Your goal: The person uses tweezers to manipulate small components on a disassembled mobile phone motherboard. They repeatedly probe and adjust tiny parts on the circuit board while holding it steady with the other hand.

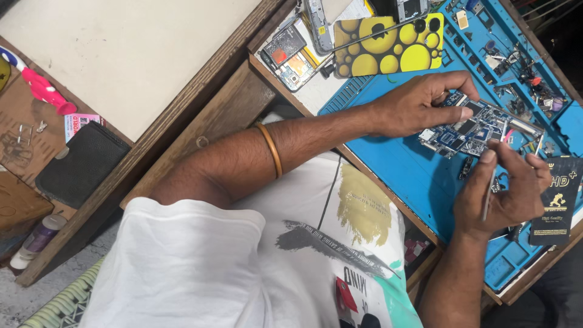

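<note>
A blue phone circuit board [470,129] lies on a blue repair mat [395,167]. My left hand [419,106], its forearm wearing an orange bangle [271,149], pinches the board's upper left edge between thumb and fingers. My right hand [507,191] hovers just below the board and grips thin metal tweezers [489,185], their tip pointing up toward the board's lower right part. My white printed shirt fills the bottom of the view.
A yellow-and-black dotted phone case [388,45] and an opened phone [288,58] lie at the top. Small loose parts [522,79] fill the mat's compartments. A black packet [559,194] sits at right. A black pouch [82,164] and a pink object [42,88] rest on the left shelf.
</note>
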